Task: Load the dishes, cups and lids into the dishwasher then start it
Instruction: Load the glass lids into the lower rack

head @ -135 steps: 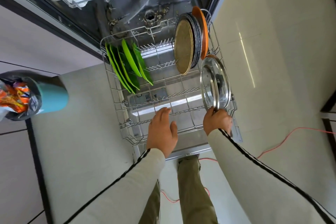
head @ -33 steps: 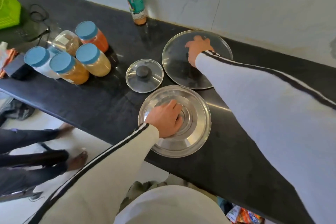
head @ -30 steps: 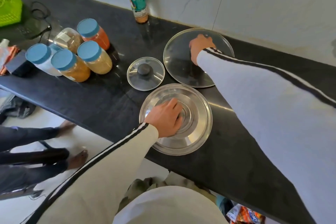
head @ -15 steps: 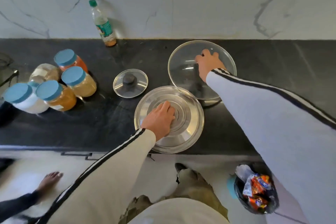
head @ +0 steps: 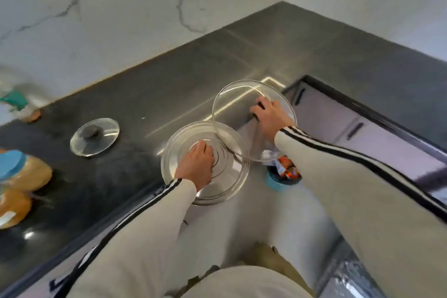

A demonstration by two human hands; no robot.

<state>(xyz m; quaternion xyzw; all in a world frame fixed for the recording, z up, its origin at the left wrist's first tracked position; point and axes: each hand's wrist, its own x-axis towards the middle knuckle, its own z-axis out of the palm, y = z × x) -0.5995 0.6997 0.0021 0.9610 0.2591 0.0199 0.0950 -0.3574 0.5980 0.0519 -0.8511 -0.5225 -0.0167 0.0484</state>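
Observation:
My left hand (head: 197,167) grips the centre knob of a round steel lid (head: 227,181), held at the front edge of the black counter (head: 145,94). My right hand (head: 269,117) grips the dark knob of a large clear glass lid (head: 232,101), lifted off the counter with its near rim over the steel lid. A small glass lid (head: 94,136) with a black knob lies flat on the counter to the left. The dishwasher is out of view.
Jars with blue caps (head: 17,172) stand at the left edge of the counter, and a blurred bottle (head: 19,104) stands by the marble wall. A bin with a dark bag and orange wrappers (head: 283,172) sits on the floor below my right hand. Cabinet fronts (head: 343,123) run along the right.
Both lids have come up off the counter and moved toward its front edge. My view has swung right, toward the counter's corner; the jars slid to the left edge.

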